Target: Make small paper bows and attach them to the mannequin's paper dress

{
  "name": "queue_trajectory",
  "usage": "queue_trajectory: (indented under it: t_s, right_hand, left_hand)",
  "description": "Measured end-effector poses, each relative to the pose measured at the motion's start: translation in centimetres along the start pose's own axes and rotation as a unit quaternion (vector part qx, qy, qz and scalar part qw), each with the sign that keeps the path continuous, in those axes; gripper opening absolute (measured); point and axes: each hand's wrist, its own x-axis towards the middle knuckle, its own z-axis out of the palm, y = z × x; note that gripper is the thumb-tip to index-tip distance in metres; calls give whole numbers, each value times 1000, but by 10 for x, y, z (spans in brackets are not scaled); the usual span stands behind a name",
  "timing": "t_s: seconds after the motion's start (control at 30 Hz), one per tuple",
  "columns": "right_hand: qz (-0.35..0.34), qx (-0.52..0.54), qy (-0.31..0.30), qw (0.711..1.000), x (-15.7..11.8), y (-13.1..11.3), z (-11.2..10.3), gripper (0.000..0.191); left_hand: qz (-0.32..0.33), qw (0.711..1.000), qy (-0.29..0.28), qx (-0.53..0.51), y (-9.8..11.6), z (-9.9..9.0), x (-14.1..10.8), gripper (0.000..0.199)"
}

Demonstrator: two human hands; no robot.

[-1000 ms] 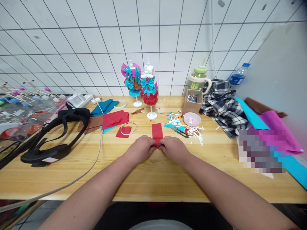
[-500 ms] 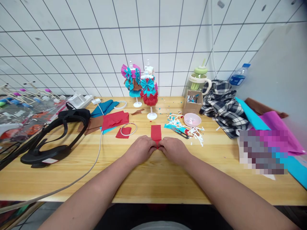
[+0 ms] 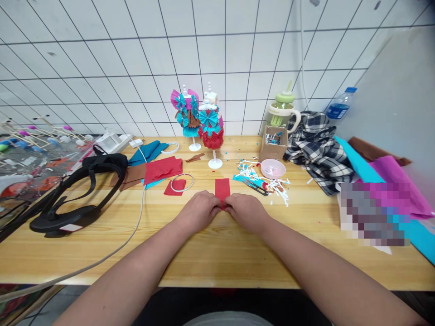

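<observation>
A strip of red crepe paper [image 3: 222,188] lies on the wooden table, its near end pinched between both hands. My left hand [image 3: 201,210] is closed on the left side of that end, and my right hand [image 3: 246,212] on the right side, fingertips almost touching. The near end looks folded or gathered, though fingers partly cover it. Left of my left hand, a white ring [image 3: 182,183] rests partly over a small red paper piece [image 3: 171,188]. Black-handled scissors [image 3: 255,186] lie beyond my right hand among white paper scraps [image 3: 249,173].
Two small dress stands [image 3: 215,164] with paper dresses stand at the back. To the right are a pink bowl [image 3: 273,169], a cardboard box [image 3: 273,144], a cup [image 3: 283,111] and plaid cloth [image 3: 314,145]. Left are stacked red sheets [image 3: 163,170], a black headset [image 3: 98,206] and a cable [image 3: 137,222].
The far part of the red strip has shifted slightly right and nearer in the picture. Both hands keep their pinch in nearly the same place; the camera view has moved slightly.
</observation>
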Motion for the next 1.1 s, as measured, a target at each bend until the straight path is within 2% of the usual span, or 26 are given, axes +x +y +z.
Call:
queue_trajectory:
  t_s: [0.3,0.43,0.6,0.7,0.87,1.1]
  right_hand:
    - [-17,-26,15,999,1,0,3,22]
    - [1,-18,11,1000,0,1,3,20]
    - [1,-20,1,1000,0,1,2,24]
    - [-6,-23,-6,1000,1,1,2,25]
    - [-13,-31,16,999,1,0,2,27]
    - [-2,-12,-7,1000,1,0,0,26]
  left_hand:
    - [7,1000,10,20,4,-5,0,17]
    - [10,1000,3,3,4,-4,0,17]
    - [-14,1000,1,8,2,-2,-1,17]
    - [-3,1000,-6,22,3,-4,0,18]
    - [15,999,0,47,7,-8,1,17]
    - [16,999,-17,37,3,-4,1,18]
